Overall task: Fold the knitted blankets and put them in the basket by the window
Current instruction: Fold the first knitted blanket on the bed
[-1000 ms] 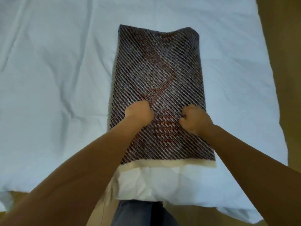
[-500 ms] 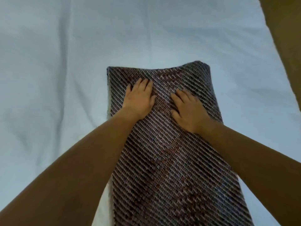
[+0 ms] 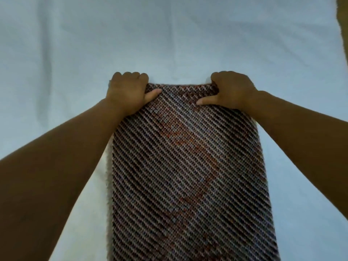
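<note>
A knitted blanket (image 3: 188, 166) with dark, pale and rust diagonal stripes lies as a long folded strip on the white sheet, running from the middle of the view down to the bottom edge. My left hand (image 3: 128, 93) grips its far left corner, fingers curled over the edge and thumb on top. My right hand (image 3: 231, 90) holds the far right corner the same way. The basket is not in view.
The white bed sheet (image 3: 56, 63) spreads wide on the left, beyond the blanket and on the right. A brown strip of floor (image 3: 343, 25) shows past the sheet's edge at the upper right.
Both hands slid from the blanket's middle up its length, flat palms a moment ago, and have closed on the two far corners. The camera has moved closer over the blanket.
</note>
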{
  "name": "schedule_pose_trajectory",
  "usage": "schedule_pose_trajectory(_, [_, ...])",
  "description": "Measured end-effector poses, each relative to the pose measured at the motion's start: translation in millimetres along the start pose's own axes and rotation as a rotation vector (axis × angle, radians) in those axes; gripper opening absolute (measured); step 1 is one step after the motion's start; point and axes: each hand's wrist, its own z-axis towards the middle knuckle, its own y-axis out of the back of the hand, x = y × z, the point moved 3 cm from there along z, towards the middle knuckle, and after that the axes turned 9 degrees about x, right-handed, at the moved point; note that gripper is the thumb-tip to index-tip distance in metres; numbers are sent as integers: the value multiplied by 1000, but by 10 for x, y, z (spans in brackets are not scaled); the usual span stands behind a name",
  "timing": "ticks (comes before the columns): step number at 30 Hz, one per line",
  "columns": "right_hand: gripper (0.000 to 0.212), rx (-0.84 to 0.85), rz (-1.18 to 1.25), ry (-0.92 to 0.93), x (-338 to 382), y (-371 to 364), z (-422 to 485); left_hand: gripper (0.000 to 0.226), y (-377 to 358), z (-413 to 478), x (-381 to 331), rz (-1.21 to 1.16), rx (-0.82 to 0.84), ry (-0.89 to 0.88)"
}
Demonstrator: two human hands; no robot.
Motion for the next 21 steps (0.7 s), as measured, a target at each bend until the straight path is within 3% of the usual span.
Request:
schedule_pose_trajectory(3, [61,-86,13,31,-275,-51,-40,56,-51,29,80,-51,-44,-57])
schedule_pose_trajectory(6, [58,-65,42,-28,-516,-133,-62,59,-75,62,138,-41,-1,-88])
schedule_pose_trajectory(15, [56,-181,122,-173,-702,-146,85,59,-3,167,294,13,188,199])
schedule_pose_trajectory(18, [54,-192,109,-100,-572,-127,104,55,33,211,143,41,188,149])
schedule_pose_trajectory(21, [65,-110,79,9,-462,-11,33,62,169,216,0,63,145,44])
